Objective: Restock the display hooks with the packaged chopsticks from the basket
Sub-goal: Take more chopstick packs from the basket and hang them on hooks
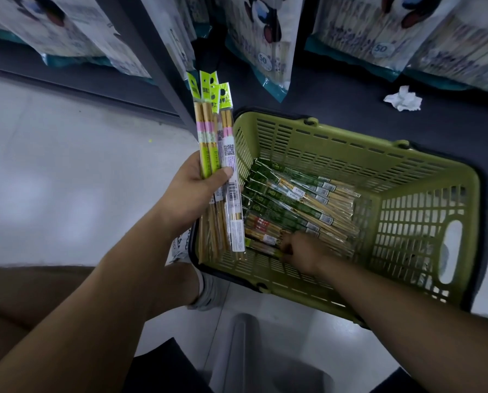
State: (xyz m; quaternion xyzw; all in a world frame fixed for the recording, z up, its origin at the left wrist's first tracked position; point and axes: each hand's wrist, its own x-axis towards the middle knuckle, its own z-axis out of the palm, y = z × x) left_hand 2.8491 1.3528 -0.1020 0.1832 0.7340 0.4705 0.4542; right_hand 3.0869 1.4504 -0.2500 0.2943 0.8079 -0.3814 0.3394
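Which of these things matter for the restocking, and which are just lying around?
Job: packaged chopsticks gripped in the left hand; more packs in the green basket; right hand reaching among them.
Lying about: crumpled paper on the shelf; large bags marked 50.

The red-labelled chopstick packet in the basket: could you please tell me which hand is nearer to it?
Right. The right hand is down inside the basket, just beside the red-labelled packet; the left hand is raised at the basket's left edge, gripping a packet bundle.

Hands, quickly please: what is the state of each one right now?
Left hand: gripping a bunch of chopstick packs.
Right hand: down in the basket, touching a pack; whether it grips cannot be told.
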